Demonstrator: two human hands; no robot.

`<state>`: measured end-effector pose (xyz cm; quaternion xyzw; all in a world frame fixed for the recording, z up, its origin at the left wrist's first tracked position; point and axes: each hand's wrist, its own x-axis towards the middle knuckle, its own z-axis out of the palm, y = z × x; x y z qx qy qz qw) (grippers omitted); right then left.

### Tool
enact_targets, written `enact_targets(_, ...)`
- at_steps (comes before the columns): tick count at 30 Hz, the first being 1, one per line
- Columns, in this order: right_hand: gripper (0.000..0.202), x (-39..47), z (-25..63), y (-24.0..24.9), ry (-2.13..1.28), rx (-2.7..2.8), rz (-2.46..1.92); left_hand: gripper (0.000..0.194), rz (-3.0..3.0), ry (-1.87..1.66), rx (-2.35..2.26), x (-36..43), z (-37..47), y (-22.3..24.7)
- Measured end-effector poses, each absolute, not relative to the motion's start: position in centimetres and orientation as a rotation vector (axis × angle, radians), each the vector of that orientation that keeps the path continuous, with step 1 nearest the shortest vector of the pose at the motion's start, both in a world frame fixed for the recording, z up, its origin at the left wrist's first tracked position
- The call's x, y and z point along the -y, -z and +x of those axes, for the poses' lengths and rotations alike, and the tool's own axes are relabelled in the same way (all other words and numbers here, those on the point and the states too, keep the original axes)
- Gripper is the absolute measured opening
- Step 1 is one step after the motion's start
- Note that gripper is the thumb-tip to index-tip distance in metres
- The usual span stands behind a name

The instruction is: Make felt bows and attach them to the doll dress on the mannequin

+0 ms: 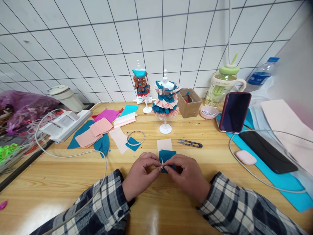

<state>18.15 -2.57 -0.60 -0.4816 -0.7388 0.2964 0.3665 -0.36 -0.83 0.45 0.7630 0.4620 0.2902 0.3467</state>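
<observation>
My left hand [144,171] and my right hand [186,173] meet at the front of the table, thumbs and forefingers pinching a small pale twisted piece of paper [162,163] between them. Just beneath the fingertips lies a dark teal square of crepe paper [167,154], partly hidden by my right hand. It overlaps a pale pink paper square [164,144]. Beyond these stands a small white dress form [165,128] wearing a ruffled teal and pink paper dress [165,103]. Thread snips [190,143] rest right of the pink square.
At left are a bangle [144,137], pink paper pieces [89,136] and a power strip [70,125]. A second dress form [147,109], a cardboard box [189,109] and a pink bowl [209,112] stand behind. To the right are an upright phone [235,112], a cup [221,85] and a cable [232,160].
</observation>
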Motion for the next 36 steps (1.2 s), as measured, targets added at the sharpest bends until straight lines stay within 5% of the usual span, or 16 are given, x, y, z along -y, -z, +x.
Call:
enact_targets(14,0.011,2.31,17.92,0.73,-0.917,1.802,-1.284,0.010,1.979,-0.754,-1.186,0.96,-0.21,-0.50)
enact_targets(36,0.017,3.26,18.10,1.16,-0.721,1.983,-1.138,0.010,1.970,-0.790,-1.165,0.67,-0.48,-0.21)
